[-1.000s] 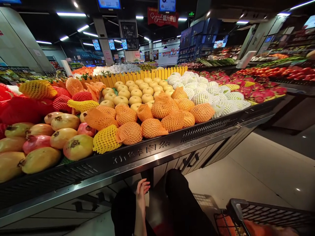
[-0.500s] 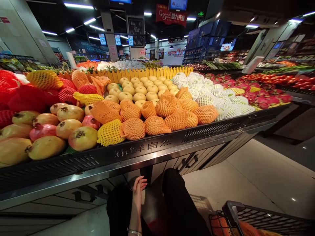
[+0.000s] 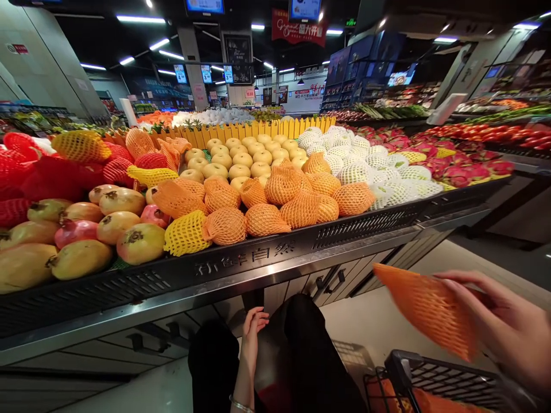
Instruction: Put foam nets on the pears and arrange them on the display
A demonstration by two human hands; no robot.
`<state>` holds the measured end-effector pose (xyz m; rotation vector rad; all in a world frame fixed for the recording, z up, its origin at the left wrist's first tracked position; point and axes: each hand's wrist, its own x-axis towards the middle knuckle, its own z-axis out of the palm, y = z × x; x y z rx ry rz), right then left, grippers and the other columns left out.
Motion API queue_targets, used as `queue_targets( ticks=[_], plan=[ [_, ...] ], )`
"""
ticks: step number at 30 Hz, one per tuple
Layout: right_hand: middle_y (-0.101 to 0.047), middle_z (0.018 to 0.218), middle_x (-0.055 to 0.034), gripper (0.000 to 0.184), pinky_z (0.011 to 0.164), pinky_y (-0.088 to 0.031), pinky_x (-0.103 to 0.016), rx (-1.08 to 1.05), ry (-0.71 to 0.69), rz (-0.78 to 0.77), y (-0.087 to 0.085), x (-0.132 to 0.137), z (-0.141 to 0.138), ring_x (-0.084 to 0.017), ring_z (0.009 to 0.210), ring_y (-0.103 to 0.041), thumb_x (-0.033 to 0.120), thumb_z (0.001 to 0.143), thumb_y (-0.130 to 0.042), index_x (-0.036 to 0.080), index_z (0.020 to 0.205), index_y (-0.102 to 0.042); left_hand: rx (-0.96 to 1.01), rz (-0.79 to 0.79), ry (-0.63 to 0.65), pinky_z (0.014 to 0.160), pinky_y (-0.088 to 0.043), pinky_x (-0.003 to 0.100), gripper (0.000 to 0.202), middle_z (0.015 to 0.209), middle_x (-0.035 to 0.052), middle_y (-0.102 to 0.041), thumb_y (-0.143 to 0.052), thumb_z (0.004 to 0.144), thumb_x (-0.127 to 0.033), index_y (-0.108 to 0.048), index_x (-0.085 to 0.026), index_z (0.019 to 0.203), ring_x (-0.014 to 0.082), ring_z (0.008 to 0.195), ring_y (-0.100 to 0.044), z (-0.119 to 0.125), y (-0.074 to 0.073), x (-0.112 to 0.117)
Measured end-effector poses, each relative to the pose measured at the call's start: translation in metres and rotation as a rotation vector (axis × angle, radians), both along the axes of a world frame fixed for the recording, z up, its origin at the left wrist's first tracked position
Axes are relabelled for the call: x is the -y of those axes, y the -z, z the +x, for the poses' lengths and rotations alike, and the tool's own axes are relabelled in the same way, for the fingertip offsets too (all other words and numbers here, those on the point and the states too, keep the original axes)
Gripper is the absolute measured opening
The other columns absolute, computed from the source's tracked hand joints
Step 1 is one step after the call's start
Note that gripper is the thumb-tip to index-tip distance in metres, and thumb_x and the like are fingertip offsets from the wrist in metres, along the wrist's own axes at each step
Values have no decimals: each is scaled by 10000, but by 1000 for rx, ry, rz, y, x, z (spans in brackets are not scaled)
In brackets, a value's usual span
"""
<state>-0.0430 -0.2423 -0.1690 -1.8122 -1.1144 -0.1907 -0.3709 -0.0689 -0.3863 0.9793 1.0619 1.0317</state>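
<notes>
While the right hand (image 3: 514, 324) pinches an orange net sleeve (image 3: 430, 307) by one edge, blurred and flat-looking, its pointed end stays free, an apparently light hold suited to soft mesh. Position: above a dark basket (image 3: 402, 364) containing more orange pieces (image 3: 443, 402). Left hand (image 3: 255, 322): between the knees, fingers loosely curled, gripping nothing visible. Next, black tray wall (image 3: 365, 229), likely to stop rolling. Just behind: orange-netted fruit (image 3: 267, 221), sleeved presumably against bruising; bare pomegranates (image 3: 142, 244) at the left. Beyond: tan pears (image 3: 239, 171) in rows, white-netted fruit (image 3: 353, 166) beside them. Farthest: yellow picket edging (image 3: 258, 131), probably a divider.
</notes>
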Motion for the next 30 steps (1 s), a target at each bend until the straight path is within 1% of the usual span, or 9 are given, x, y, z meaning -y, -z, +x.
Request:
queue_targets(
  ticks=[4,7,10,13,16,20,24,27,30],
  plan=[
    [-641,771,-58,234,596,-490,-361,-424,-225,140,24,-57,-52,-242,695,-605,532,742,-651,298,735,-642,216,110,-16,874,-512,438,523,952,108,-701,-635,708,-609,-648,-185,1012,265,906,-664,7,-29,22],
    [-613,736,-50,242,611,-478,-336,-562,-519,59,60,-90,-103,-219,679,-580,490,767,-630,249,748,-642,367,228,-56,921,-501,454,711,1171,119,-657,-637,622,-729,-610,-236,1135,310,1089,-608,11,-45,42],
    [-597,760,-49,233,641,-455,-316,-574,-754,-71,96,-105,-137,-206,709,-565,454,800,-609,229,794,-669,160,206,-120,882,-514,405,689,1081,117,-684,-700,569,-703,-640,-210,1046,313,1018,-634,9,-53,52],
    [-569,796,-39,259,658,-435,-299,-674,-786,-115,119,-106,-144,-188,723,-539,469,824,-593,222,858,-662,-68,143,-290,827,-514,345,571,993,93,-673,-712,626,-617,-603,-198,998,275,953,-638,7,-52,47],
    [-532,771,-8,332,593,-404,-260,-861,-887,-189,125,-105,-138,-139,638,-479,520,773,-654,212,893,-628,-39,209,-425,771,-502,294,547,903,28,-625,-717,661,-553,-497,-235,1047,201,863,-627,8,-47,33],
    [-534,734,5,386,606,-401,-247,-938,-1168,-352,124,-104,-138,-118,624,-473,538,752,-686,194,919,-633,-42,228,-320,678,-473,258,398,733,-15,-566,-733,651,-510,-525,-212,812,153,696,-571,9,-43,22],
    [-561,715,-22,451,666,-426,-280,-907,-1100,-342,134,-111,-144,-145,672,-507,598,850,-521,173,758,-640,-18,165,-121,767,-483,300,345,825,29,-639,-723,662,-461,-610,-196,852,196,807,-606,13,-41,23],
    [-567,780,-2,373,646,-434,-262,-980,-1016,-328,146,-118,-142,-132,664,-514,541,800,-619,201,955,-622,38,153,-94,810,-484,320,388,915,43,-660,-757,608,-373,-610,-210,928,210,869,-621,21,-38,25],
    [-617,915,-32,348,700,-457,-278,-836,-1049,-381,150,-123,-134,-145,735,-555,419,824,-624,213,1104,-614,-20,159,-83,791,-484,316,336,884,33,-644,-736,606,-268,-608,-211,911,199,829,-618,25,-35,27]
  ],
)
